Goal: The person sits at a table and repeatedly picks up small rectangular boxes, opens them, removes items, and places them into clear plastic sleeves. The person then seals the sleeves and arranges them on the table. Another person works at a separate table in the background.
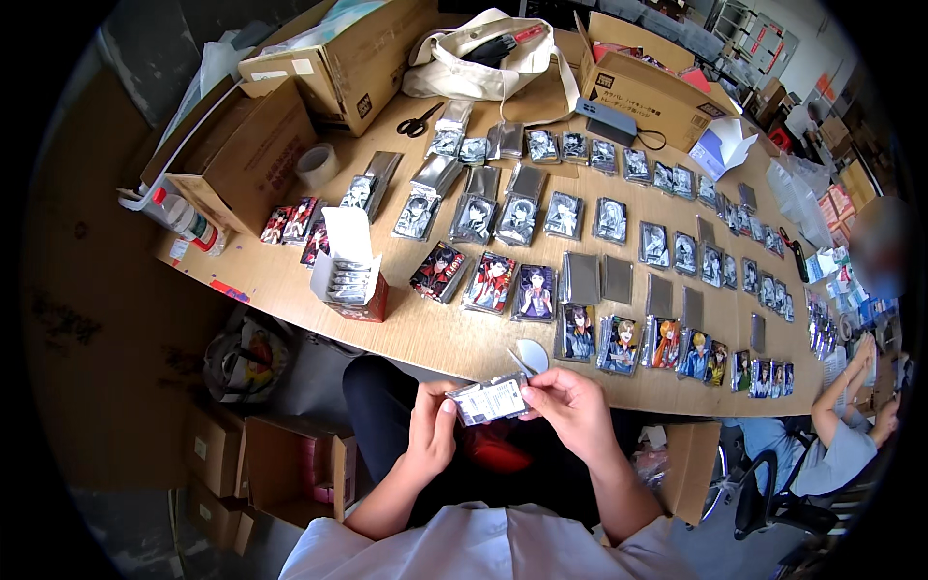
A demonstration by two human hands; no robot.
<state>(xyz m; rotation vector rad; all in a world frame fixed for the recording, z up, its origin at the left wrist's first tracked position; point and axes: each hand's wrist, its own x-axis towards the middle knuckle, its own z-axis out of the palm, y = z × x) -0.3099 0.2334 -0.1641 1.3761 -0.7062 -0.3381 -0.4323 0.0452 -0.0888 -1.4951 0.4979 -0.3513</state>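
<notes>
Over my lap, at the table's front edge, I hold a small flat silver packet with a white printed label. My left hand grips its left end between thumb and fingers. My right hand pinches its right end. A thin pointed grey piece sticks up by my right fingers; I cannot tell its kind. Just beyond lies a pale round disc. Nearest on the table are stacks of coloured character cards and an open white-and-red box holding several packets.
Rows of black-and-white cards and silver packets cover the table. Behind them are cardboard boxes, a canvas bag, scissors and a tape roll. A bottle stands left. Another person sits at right.
</notes>
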